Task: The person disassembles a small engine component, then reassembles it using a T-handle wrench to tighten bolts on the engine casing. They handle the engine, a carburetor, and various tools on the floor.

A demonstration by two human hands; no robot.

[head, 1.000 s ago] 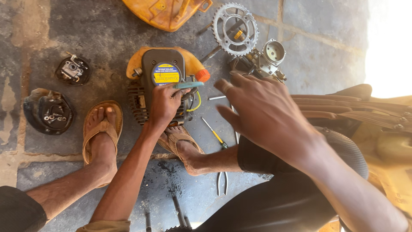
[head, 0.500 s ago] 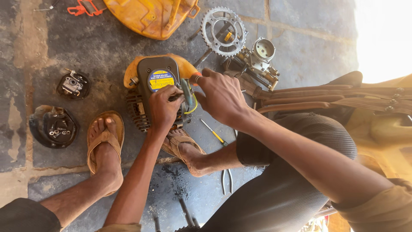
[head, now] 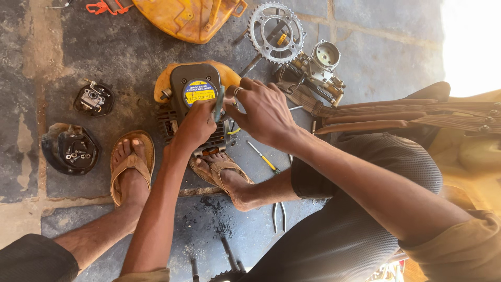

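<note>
Nearest us, pliers [head: 278, 215] lie on the floor [head: 355, 47] at 6 o'clock of our hands, a yellow-handled screwdriver [head: 263, 157] just beyond. Our left hand [head: 195, 125] pinches a green tool [head: 218, 103] against the small engine [head: 195, 107] mid-floor; right hand [head: 263, 112] fingers curl beside it. Sprocket [head: 275, 32] and carburetor [head: 318, 65] at 1 o'clock, farther.

engine [head: 195, 99] between both feet | sprocket [head: 275, 32] right behind it | carburetor [head: 318, 65] right of sprocket
</note>
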